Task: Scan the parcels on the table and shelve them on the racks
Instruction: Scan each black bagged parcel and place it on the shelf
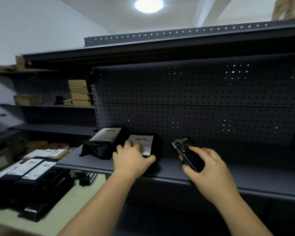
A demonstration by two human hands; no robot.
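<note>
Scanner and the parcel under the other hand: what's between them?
Nothing: the head view shows only bare grey shelf between the scanner and the parcel under the left hand.

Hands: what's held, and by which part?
Right hand grips the scanner by its lower end. Left hand rests atop the right parcel.

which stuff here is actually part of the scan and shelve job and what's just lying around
Job:
handheld scanner held in the right hand
labelled parcel under the left hand
second parcel beside it on the shelf
black parcels on the table

Lying about:
cardboard boxes on the far racks
top box above this rack
ceiling lamp
</note>
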